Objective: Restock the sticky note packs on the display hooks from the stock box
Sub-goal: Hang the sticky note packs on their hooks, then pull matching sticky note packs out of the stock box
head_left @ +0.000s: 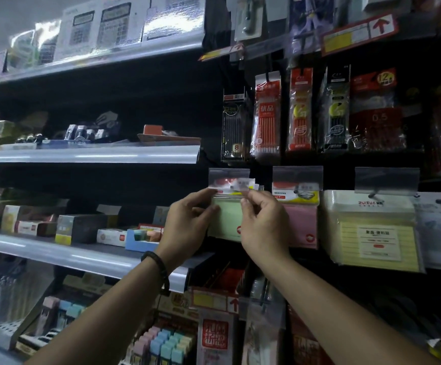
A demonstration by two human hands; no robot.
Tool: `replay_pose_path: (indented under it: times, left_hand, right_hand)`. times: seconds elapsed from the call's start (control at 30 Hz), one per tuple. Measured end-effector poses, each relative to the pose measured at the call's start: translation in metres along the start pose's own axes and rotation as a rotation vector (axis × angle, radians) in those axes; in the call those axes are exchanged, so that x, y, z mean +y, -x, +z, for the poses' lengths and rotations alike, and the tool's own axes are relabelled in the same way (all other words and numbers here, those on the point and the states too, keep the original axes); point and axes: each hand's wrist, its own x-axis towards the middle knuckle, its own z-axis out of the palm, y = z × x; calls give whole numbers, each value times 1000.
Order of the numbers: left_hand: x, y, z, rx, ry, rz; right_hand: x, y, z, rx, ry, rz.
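A green sticky note pack (226,219) in clear wrap is held up at a display hook, just under a clear price tag flap (228,177). My left hand (187,225) pinches the pack's upper left corner. My right hand (262,222) pinches its upper right edge near the header. A pink pack (300,222) hangs on the hook to the right, and a larger yellow lined pack (374,233) hangs further right. The hook itself is hidden behind the flap and the pack. The stock box is out of view.
Pen and refill packs (266,114) hang on hooks above. Grey shelves (87,154) to the left carry small stationery boxes and calculators. More hanging packs (214,335) and coloured erasers sit below my forearms.
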Motion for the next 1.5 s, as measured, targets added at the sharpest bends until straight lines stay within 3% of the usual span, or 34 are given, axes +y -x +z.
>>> replay_pose_path:
  times: [0.2, 0.33, 0.43, 0.7, 0.9, 1.07, 1.17, 1.23, 1.33, 1.43, 1.5]
  left_hand:
    - [-10, -2, 2, -89, -109, 16]
    - [-16, -11, 7, -41, -320, 83]
    - [-20, -18, 16, 15, -465, 138]
    - [-20, 3, 29, 36, -503, 137]
    - [12, 69, 16, 12, -541, 131]
    - [35, 175, 17, 33, -490, 329]
    - [25, 256, 34, -46, -423, 369]
    - [7, 313, 50, -195, -380, 278]
    - [-29, 394, 73, -532, -368, 76]
    - [-71, 466, 89, -894, -485, -139]
    - [-102, 505, 97, -1048, -502, -284]
  right_hand:
    - [-4, 2, -5, -61, 274, -13]
    - [-17, 5, -12, -376, 741, -28]
    - [-19, 1, -13, -500, 881, -11]
    - [-30, 26, -40, -569, 660, -50]
    - [-28, 76, -86, -508, 449, -125]
    - [-12, 157, -149, -436, 275, -118]
    - [9, 217, -189, -455, 194, -23]
    - [27, 262, -217, -495, 152, 79]
    - [70, 336, -260, -566, 45, 481]
    - [112, 417, -301, -475, 27, 896]
    - [138, 469, -322, -399, 121, 1103]
